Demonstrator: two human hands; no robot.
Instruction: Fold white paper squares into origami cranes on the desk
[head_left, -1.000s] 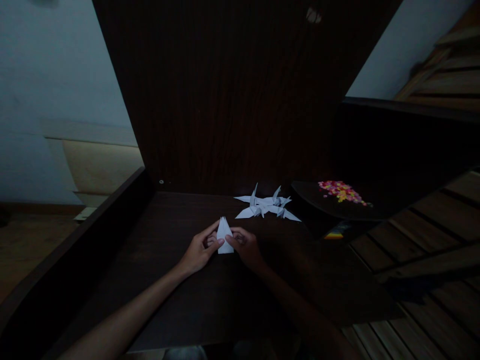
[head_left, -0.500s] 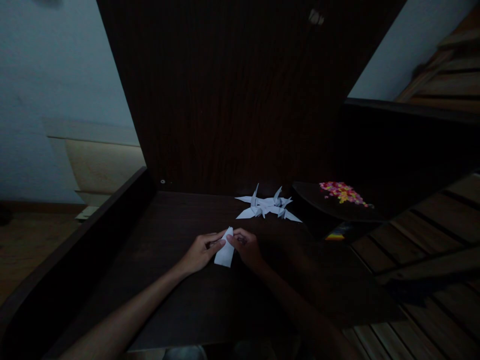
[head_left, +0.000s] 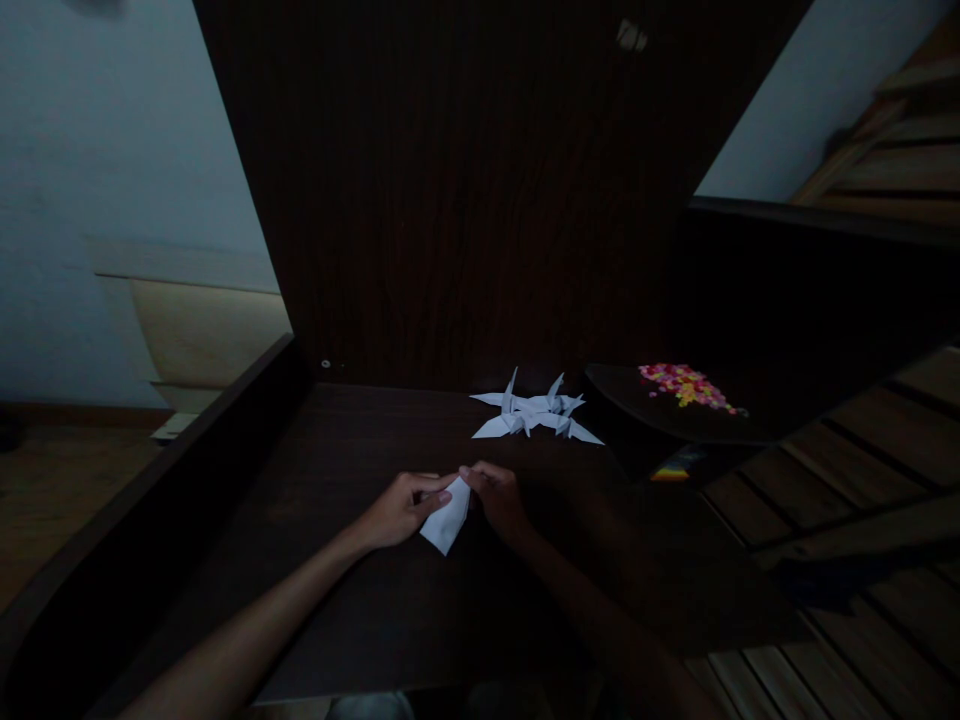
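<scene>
At the middle of the dark bench [head_left: 352,620], a folded white paper [head_left: 446,520] is held aslant, long axis running near-left to far-right, narrow end pointed away. Left edge pinched by fingers of the left hand [head_left: 397,510], tip by the right hand's [head_left: 496,500]. Flat, tapered, broad-ended.

The room is dim, its corners sunk in shadow. A pale blue-grey plain wall [head_left: 127,140] rises at the left above a brown wooden-looking floor [head_left: 67,490], with a dark brown skirting strip [head_left: 67,416] between them. A tall dark brown wood-grained panel [head_left: 465,180] stands upright behind a dark brown wooden desktop [head_left: 337,620]. A low dark sideboard edge [head_left: 165,480] bounds its left side; brown slatted wooden planks [head_left: 847,440] fill the far right.
</scene>
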